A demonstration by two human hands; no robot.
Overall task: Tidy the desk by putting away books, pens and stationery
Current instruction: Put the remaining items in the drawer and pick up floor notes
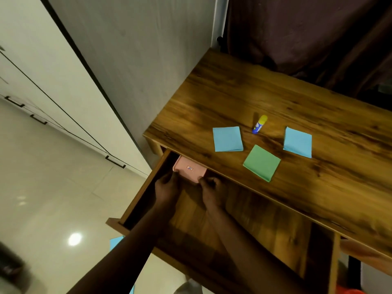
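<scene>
- Both bare forearms reach forward from the bottom edge of the view into the open brown wooden drawer point(254, 219), which is pulled out from under the left end of the desk.
- The left hand point(167, 186) is deep in the drawer's far left corner, back of the hand up. Its fingers are curled onto the near left corner of a flat pink rectangular pad point(189, 169) with a small printed label on its top.
- The right hand point(211, 189) is just beside it, fingers bent and pinching the near right corner of the same pad. Both hands thus grip the pad, one at each end of its near edge.
- The pink pad sits at the back of the drawer, its far part tucked under the front edge of the desk top. Whether it rests on the drawer floor or is held off it cannot be told.
- The brown wood-grain desk point(275, 98) carries a left light blue square paper pad point(228, 139), a right light blue square paper pad point(297, 142) and a green square paper pad point(262, 163). The green one lies between the two blue ones and nearer the drawer.
- A small glue stick with a blue body and yellow cap point(259, 124) is on the desk between the two blue pads, on their far side, touching neither.
- A dark curtain point(307, 28) hangs behind the desk, and a grey wall point(137, 49) runs along its left end.
- Pale cupboard doors with black bar handles point(53, 66) line the left side.
- The glossy pale tiled floor point(53, 187) shows a bright round reflection, and a light blue sheet point(115, 242) on the floor peeks out beside the left forearm.
</scene>
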